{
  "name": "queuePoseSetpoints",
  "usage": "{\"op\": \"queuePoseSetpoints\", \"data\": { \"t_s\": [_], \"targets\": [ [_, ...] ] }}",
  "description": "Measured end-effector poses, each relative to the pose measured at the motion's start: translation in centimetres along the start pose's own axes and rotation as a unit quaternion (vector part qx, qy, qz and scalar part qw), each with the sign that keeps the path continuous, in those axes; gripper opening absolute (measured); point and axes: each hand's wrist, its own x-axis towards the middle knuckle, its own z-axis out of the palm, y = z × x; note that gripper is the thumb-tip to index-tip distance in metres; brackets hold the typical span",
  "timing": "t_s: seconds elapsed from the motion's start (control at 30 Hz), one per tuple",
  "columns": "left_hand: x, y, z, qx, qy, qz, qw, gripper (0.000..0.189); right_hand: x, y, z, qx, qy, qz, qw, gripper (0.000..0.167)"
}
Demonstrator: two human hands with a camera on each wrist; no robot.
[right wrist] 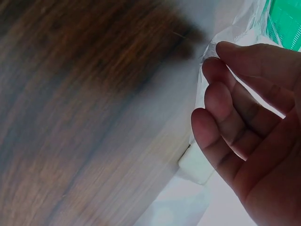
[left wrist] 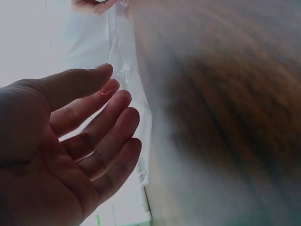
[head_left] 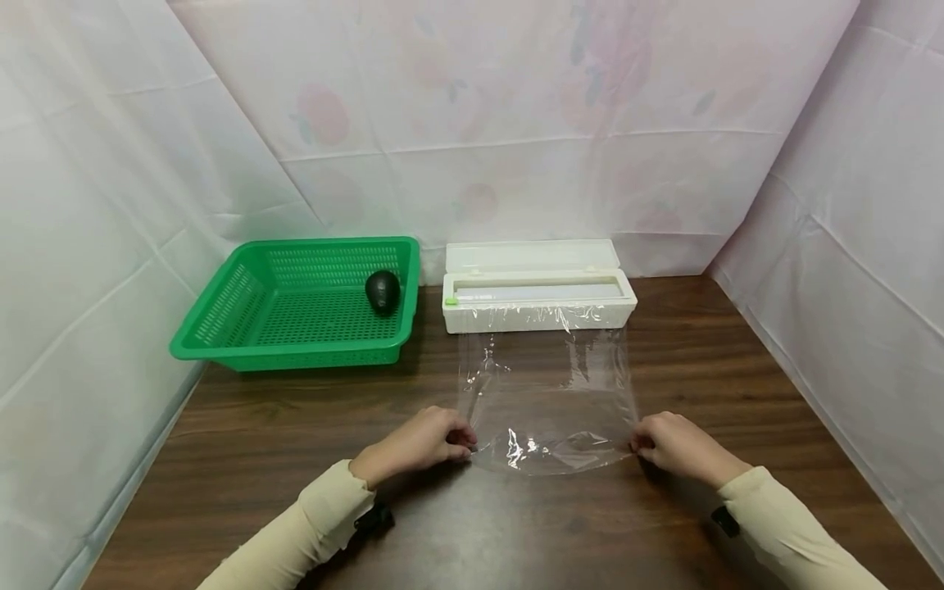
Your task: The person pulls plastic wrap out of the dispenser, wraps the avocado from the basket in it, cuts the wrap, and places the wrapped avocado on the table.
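In front of the white dispenser box (head_left: 540, 319), the left hand (head_left: 422, 443) and right hand (head_left: 680, 445) each pinch a free corner of the clear cling film (head_left: 542, 410) stretching from it, and uneven pulling could wrinkle the film or drag the box askew.

cream sleeves (head_left: 313, 520), small black device (head_left: 374, 519) at each cuff (head_left: 743, 485)

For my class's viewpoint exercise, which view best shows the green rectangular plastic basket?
The head view: the green basket appears whole, its slotted walls clear. The right wrist view shows only part; the left wrist view, none.
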Motion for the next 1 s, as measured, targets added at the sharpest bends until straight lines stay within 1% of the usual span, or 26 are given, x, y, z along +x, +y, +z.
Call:
{"op": "queuePoseSetpoints", "data": {
  "t_s": [0.1, 0.23, 0.3, 0.37, 0.47, 0.67, 0.77, 0.9, 1.0],
  "targets": [
    [-0.1, 0.1, -0.2, -0.008, -0.002, -0.001, 1.0, 0.013, -0.2, 0.2, 0.0, -0.001, 0.005, -0.005, 1.0, 0.02],
    [-0.2, 0.2, -0.8, -0.027, -0.001, 0.006, 0.9996, 0.02, -0.3, 0.4, 0.1, -0.002, 0.008, -0.005, 1.0, 0.017],
    [-0.3, 0.2, -1.1, -0.033, 0.005, 0.01, 0.9994, 0.021, -0.4, 0.5, 0.1, -0.004, 0.009, -0.007, 0.9999, 0.016],
    [-0.3, 0.2, -1.2, -0.036, 0.018, 0.012, 0.9991, 0.021, -0.5, 0.6, 0.1, -0.005, 0.01, -0.01, 0.9999, 0.016],
    [-0.4, 0.2, -1.5, -0.041, 0.046, 0.009, 0.9981, 0.02, -0.6, 0.6, 0.2, -0.005, 0.013, -0.014, 0.9998, 0.015],
    [-0.4, 0.3, -2.0, -0.042, 0.109, -0.025, 0.9929, 0.02, -0.6, 0.5, 0.5, 0.003, 0.013, 0.002, 0.9999, 0.014],
    [-0.3, 0.5, -2.5, -0.043, 0.143, -0.032, 0.9882, 0.019, -0.7, 0.4, 0.6, 0.0, 0.019, 0.002, 0.9998, 0.015],
    [-0.1, 0.7, -3.3, -0.049, 0.191, -0.028, 0.98, 0.017, -0.8, 0.5, 0.6, -0.004, 0.032, -0.007, 0.9995, 0.016],
    [0.0, 0.8, -3.9, -0.054, 0.216, -0.028, 0.9745, 0.016, -0.9, 0.5, 0.6, -0.002, 0.037, -0.007, 0.9993, 0.017]
  ]
}}
